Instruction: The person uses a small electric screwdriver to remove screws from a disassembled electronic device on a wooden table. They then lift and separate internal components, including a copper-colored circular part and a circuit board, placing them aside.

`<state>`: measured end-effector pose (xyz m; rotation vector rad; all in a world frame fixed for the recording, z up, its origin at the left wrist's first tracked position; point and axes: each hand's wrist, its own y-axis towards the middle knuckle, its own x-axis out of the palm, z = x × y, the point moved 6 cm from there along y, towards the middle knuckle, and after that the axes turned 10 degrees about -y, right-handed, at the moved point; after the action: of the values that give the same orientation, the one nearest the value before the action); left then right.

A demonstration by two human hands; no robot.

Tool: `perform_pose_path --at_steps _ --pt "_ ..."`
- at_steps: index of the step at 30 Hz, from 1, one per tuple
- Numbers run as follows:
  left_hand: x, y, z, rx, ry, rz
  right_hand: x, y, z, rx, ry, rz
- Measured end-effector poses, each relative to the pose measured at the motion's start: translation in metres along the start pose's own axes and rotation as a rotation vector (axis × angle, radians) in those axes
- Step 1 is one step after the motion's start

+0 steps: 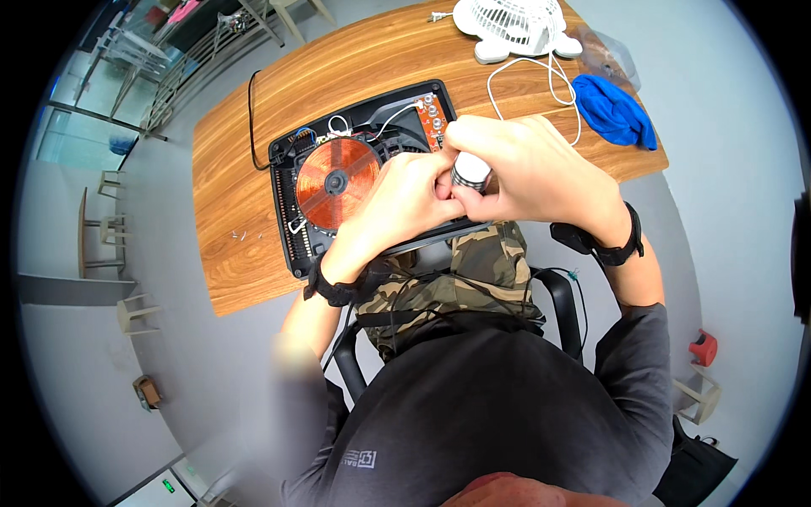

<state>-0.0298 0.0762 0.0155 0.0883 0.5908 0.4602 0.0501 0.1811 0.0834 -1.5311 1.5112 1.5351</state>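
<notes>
Over the near right part of an opened induction cooker (283,215), my two hands meet around a small cylinder (470,169) with a white top and dark and silver bands. My right hand (536,165) curls its fingers and thumb about it. From the other side, my left hand (401,198) presses its closed fingertips against it. The cylinder's lower part is hidden by my fingers. To the left of my hands, a round copper coil (325,173) sits in the black housing. An orange circuit board (433,122) with silver round parts lies just beyond my fingers.
A white fan (515,25) with its cable (553,72) lies at the far right of the wooden table (232,110). A blue cloth (612,110) rests near the right edge, beside a clear plastic bag (610,57). Several small screws (241,236) lie at the left. A black cord (251,118) crosses the left edge.
</notes>
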Motion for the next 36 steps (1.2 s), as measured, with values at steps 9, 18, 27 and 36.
perform_pose_path --at_steps 9,18,27,36 --pt "-0.001 0.001 0.000 0.081 0.024 0.116 0.003 -0.001 0.008 0.104 -0.101 -0.003" --pt "0.001 -0.002 -0.003 0.075 -0.073 0.033 0.004 0.000 0.007 0.138 -0.058 -0.071" --pt "0.003 -0.009 -0.004 0.116 -0.097 0.043 0.004 0.002 0.002 0.132 0.069 -0.035" --pt "0.001 -0.011 -0.006 0.139 -0.026 0.203 0.010 0.006 0.009 0.287 0.041 -0.042"
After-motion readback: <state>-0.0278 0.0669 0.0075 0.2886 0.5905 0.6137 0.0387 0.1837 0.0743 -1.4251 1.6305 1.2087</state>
